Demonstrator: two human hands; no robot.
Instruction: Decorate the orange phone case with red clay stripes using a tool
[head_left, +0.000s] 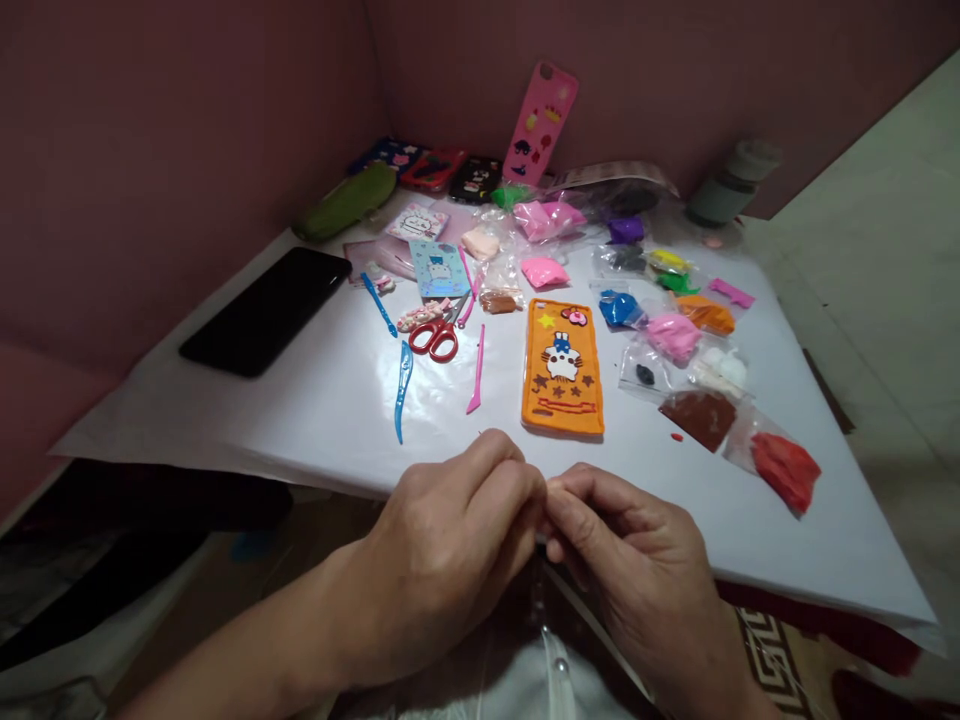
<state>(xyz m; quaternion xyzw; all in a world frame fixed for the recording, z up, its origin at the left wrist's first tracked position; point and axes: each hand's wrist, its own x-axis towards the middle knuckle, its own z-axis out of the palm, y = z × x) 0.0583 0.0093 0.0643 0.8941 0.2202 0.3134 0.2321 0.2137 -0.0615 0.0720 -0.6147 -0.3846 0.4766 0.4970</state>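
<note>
My left hand (457, 525) and my right hand (637, 560) meet at the fingertips in front of the table's near edge. Both are closed in a pinch, and whatever they hold between them is too small or hidden to name. Just beyond them lies an orange phone case (562, 370) decorated with a white cat figure, a yellow star, a pink cupcake shape and several brown stars. A tiny red piece (676, 437) rests right of the case, near a packet of red clay (786, 470) and a brown sheet (699, 418).
Red-handled scissors (435, 341), a blue tool (403, 392) and a pink tool (478, 370) lie left of the case. A black phone (268, 310) is at the left. Bagged clay (673, 337) covers the right side. A bottle (731, 185) stands at the back right.
</note>
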